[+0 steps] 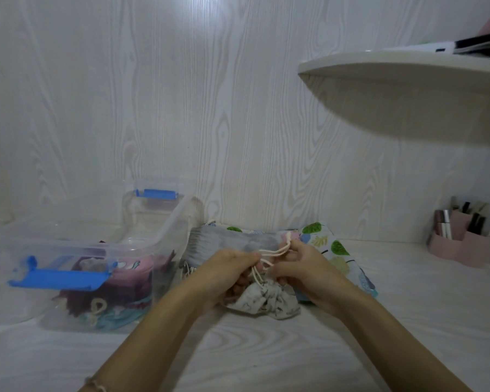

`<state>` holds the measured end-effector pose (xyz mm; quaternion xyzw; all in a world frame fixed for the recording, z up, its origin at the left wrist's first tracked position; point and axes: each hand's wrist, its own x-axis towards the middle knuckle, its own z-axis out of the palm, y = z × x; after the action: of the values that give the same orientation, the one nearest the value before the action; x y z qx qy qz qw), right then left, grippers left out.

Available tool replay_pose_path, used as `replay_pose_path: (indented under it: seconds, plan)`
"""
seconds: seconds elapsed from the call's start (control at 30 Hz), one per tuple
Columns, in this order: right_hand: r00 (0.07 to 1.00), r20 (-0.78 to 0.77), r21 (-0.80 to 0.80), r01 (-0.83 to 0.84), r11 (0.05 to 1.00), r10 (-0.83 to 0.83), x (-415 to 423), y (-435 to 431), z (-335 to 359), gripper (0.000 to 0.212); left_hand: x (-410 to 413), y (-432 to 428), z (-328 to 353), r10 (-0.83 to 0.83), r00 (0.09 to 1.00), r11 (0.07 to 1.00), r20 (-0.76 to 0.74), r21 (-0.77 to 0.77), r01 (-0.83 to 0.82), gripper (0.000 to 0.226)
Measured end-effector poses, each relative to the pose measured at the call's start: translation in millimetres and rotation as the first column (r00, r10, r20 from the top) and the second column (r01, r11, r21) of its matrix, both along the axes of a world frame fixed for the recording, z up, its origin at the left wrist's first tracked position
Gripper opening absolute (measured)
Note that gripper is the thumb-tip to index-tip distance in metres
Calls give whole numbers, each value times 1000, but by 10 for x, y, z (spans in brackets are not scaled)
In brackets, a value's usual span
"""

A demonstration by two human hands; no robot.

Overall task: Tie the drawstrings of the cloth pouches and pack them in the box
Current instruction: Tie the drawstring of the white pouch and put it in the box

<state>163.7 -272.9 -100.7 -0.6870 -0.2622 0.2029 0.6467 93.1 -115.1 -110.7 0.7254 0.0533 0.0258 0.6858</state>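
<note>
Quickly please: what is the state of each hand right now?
Left hand: pinches the cream cord drawstring of the pale printed cloth pouch.
Right hand: holds the same drawstring, farther along.

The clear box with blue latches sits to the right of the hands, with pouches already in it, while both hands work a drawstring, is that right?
Not quite. The head view shows the clear box to the left of the hands, not the right. The rest holds: pouches lie in it, and the left hand and right hand both pinch the drawstring.
</note>
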Motion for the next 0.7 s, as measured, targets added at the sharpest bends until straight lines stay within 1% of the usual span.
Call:
replay_pose_path:
  seconds: [0.07,0.1,0.17,0.23,0.27,0.3,0.37,0.4,0.43,0.5,0.53,0.57,0.63,0.7]
  plan:
    - [990,61,-48,128,991,-125,5,15,-31,49,6,-16,10,10,1000,1000,6,-11,-10,41]
    - [981,81,-62,180,982,-174,1,21,-33,50,10,-28,14,22,1000,1000,0,-17,-22,44]
    - [951,178,-77,271,959,-254,-14,30,-39,46,15,-53,4,44,998,996,-33,-77,-46,47]
    - [926,251,-53,305,951,-283,-45,44,-52,42,21,-68,-3,55,995,971,-86,-227,-74,47]
    - [920,279,-48,301,952,-277,-64,53,-61,39,22,-66,-8,58,992,957,-113,-276,-87,46]
    - [910,322,-58,294,954,-260,-80,61,-75,36,15,-66,-5,55,989,954,-138,-284,-93,46]
    - [867,454,-95,277,956,-206,-92,74,-111,31,0,-65,3,38,985,976,-169,-204,-73,42]
    - [829,531,-123,282,952,-176,-91,78,-132,33,-8,-71,5,35,985,991,-170,-118,-56,39]
    - [784,604,-152,289,945,-143,-104,83,-135,34,-36,-89,28,36,987,999,-159,-1,-37,37]
    - [722,688,-204,286,936,-71,-115,85,-153,38,-57,-112,38,29,997,970,-78,245,-9,37]
    - [725,687,-226,278,934,-49,-121,82,-153,44,-57,-120,40,7,1000,956,-27,293,1,38]
    - [759,649,-240,258,936,-43,-120,77,-153,49,-66,-131,63,-8,1000,958,1,287,7,39]
    - [873,484,-203,184,962,-65,-110,79,-136,48,-77,-114,85,-21,999,974,27,225,14,39]
    - [948,317,-143,80,987,-31,-97,58,-116,39,-67,-98,85,-5,998,983,69,185,-8,35]
